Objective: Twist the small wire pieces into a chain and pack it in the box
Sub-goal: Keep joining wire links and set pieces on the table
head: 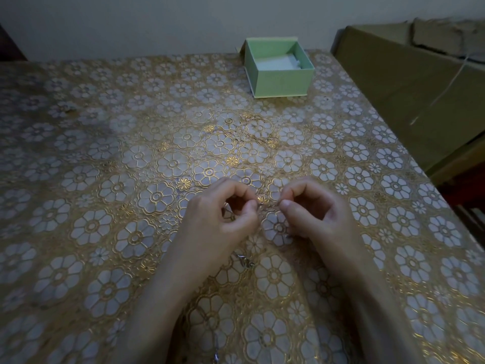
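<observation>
Pinching one small wire piece (pixel 267 203) between left hand (pixel 225 222) and right hand (pixel 315 214) fingers (curled tight); better twisting slowly, near bench (pixel 105 153) middle.

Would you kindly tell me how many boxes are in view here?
2. A small open green box stands at the table's far edge, right of centre. A large brown cardboard box sits beside the table on the right, partly cut off by the frame.

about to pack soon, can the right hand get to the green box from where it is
Probably yes: bare tablecloth lies between the right hand and the open green box, but it pinches a wire piece now.
</observation>
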Motion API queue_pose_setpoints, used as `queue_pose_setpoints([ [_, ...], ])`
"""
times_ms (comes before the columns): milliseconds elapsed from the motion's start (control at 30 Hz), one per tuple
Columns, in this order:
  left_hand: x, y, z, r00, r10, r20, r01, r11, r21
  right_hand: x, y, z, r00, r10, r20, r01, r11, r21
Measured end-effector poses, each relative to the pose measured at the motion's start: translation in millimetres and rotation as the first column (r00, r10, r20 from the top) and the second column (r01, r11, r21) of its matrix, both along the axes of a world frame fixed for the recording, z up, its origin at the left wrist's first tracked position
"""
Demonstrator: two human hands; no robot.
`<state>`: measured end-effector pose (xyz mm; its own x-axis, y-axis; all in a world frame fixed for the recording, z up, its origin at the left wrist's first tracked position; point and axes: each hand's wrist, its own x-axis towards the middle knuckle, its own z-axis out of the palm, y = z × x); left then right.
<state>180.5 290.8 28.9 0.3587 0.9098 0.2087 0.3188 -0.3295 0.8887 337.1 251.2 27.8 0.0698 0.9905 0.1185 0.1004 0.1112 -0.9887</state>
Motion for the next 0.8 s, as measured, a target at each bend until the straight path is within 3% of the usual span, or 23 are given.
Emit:
queue_pose_setpoints([
  [200,0.9,0.2,-0.8,0.999,-0.033,-0.003,0.033,0.999,-0.015,-5.2,2.4,-5.5,0.974,-0.041,0.223,0.033,0.999,0.037],
  [800,1.1,0.0,-1.3,0.998,-0.050,-0.048,0.050,0.999,-0.001,-4.6,2.7,-5.3,0.967,-0.005,0.255,0.005,1.000,-0.002],
])
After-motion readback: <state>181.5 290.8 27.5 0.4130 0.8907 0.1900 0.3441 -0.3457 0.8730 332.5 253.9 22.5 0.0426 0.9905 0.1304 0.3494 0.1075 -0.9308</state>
